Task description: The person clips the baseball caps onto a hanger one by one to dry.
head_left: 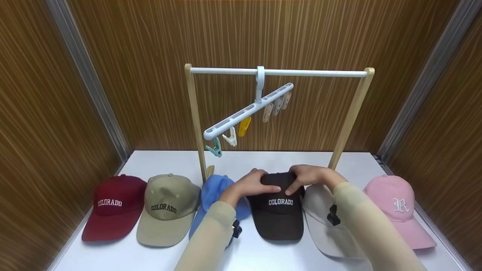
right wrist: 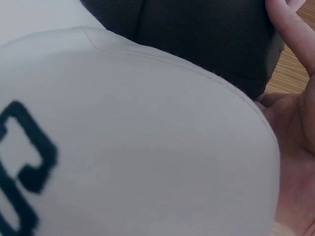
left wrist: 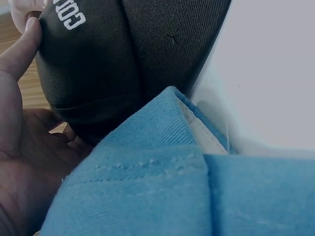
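Note:
A dark brown baseball cap (head_left: 278,223) with white COLORADO lettering faces forward on the white table. Both hands grip its crown from either side. The left hand (head_left: 253,184) has its thumb on the cap's front, and its other fingers go behind the crown. On the opposite side, the right hand (head_left: 310,175) holds it likewise, thumb near the lettering. A blue cap (left wrist: 142,191) lies just under the left wrist, partly hidden by the arm. Close under the right wrist is an off-white cap (right wrist: 147,123) with dark lettering.
Maroon (head_left: 113,226) and khaki (head_left: 162,229) caps sit at left, a pink cap (head_left: 389,195) at right. Behind stands a wooden-legged rack (head_left: 320,73) bearing a pale hanger (head_left: 241,114) with several clips. Wood-grain walls (head_left: 150,45) enclose the table (head_left: 169,160).

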`<state>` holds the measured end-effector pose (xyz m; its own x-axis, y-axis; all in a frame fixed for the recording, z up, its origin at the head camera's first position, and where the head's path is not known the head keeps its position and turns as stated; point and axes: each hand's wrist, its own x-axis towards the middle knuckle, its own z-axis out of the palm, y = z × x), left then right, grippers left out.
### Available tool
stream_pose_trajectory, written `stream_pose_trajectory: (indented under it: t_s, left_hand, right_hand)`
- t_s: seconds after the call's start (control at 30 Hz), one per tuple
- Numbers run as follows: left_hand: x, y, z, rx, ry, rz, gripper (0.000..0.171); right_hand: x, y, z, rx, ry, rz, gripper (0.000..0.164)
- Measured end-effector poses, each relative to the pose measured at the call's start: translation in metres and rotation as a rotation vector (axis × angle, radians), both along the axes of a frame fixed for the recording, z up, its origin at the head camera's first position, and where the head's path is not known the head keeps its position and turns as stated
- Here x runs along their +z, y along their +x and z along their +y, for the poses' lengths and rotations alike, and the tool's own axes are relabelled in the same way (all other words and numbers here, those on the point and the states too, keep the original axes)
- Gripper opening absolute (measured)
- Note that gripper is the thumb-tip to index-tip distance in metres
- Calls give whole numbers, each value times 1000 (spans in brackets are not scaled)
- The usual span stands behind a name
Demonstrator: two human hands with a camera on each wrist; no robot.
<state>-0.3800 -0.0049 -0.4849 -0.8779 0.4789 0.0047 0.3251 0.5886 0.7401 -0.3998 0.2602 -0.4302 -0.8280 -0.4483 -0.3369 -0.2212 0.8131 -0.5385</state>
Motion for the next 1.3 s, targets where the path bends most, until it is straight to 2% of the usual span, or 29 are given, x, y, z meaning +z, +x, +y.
stream_pose_trajectory:
  t_s: [0.37, 0.73, 1.03, 1.3]
  left_hand:
    - [3, 3, -1, 2, 47, -45, 86]
    - [6, 3, 1, 7, 99, -38, 77]
    - [9, 6, -1, 15, 113, -38, 80]
    - [13, 7, -2, 34, 124, -51, 82]
  right_hand:
    - [0, 3, 0, 14, -11, 36, 86]
    - [0, 3, 5, 15, -66, 46, 81]
    - [1, 5, 7, 41, -122, 96, 71]
    - [2, 9, 7, 29, -162, 120, 71]
